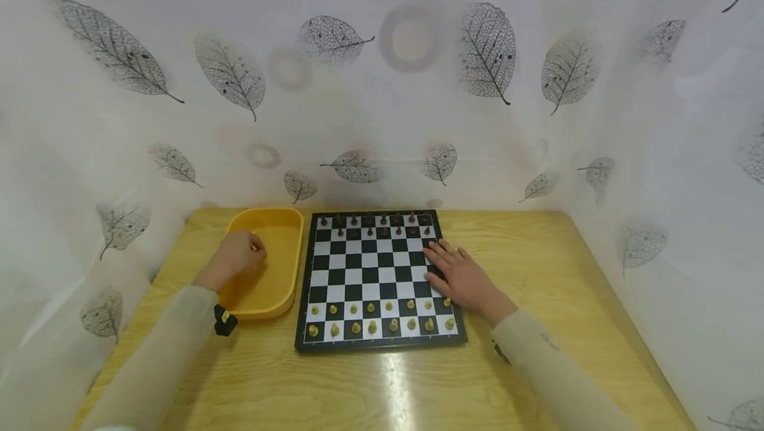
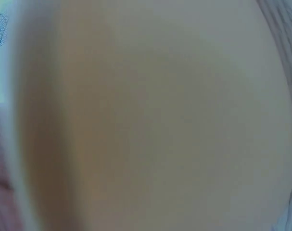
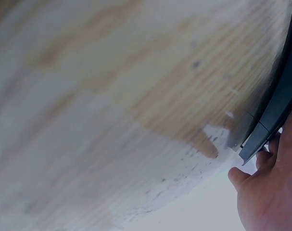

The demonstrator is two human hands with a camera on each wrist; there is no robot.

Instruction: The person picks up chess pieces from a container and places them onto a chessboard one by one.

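A black-and-white chessboard lies on the table, with two rows of yellowish chess pieces on the near side and dark reddish ones at the far side. Over the yellow plastic tray to its left is my left hand, fingers bent and thumb close to the forefinger; whether something small is between them is hidden. My right hand rests with straight fingers on the board's right edge. The right wrist view shows that hand beside the dark board side. The left wrist view is mostly a blurred tray wall.
The wooden table reaches past the board on the right and in front. A pale curtain with leaf prints hangs behind the table and along both sides. The tray stands close to the board's left edge.
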